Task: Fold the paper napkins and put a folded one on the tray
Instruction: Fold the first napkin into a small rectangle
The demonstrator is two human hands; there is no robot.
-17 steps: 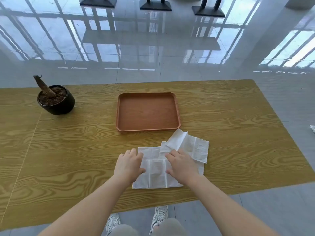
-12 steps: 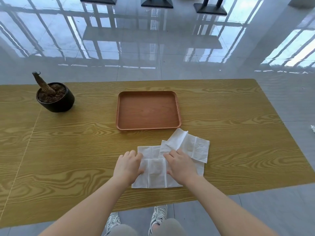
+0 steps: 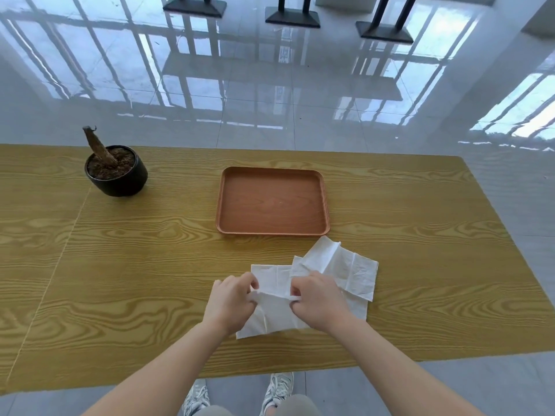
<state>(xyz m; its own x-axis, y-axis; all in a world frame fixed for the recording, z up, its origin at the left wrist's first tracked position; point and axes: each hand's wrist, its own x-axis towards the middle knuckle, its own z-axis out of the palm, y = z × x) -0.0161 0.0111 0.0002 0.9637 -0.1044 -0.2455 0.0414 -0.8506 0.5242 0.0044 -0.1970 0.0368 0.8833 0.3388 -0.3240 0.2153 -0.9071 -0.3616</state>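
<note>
White paper napkins lie overlapping on the wooden table just in front of the tray. The top napkin (image 3: 274, 313) is pinched on its left by my left hand (image 3: 232, 301) and on its right by my right hand (image 3: 318, 301), and its upper part is lifted and creased between them. A second napkin (image 3: 351, 268) lies crumpled to the right, partly under my right hand. The brown rectangular tray (image 3: 272, 202) sits beyond the napkins with nothing in it.
A black pot of soil with a cut stem (image 3: 115, 171) stands at the table's back left. The table's near edge (image 3: 210, 376) runs just behind my forearms, and my shoes show below it. Glossy floor and table bases lie beyond.
Both hands went from lying flat on the napkin to pinching it, raising its upper part off the table. The view shifted slightly.
</note>
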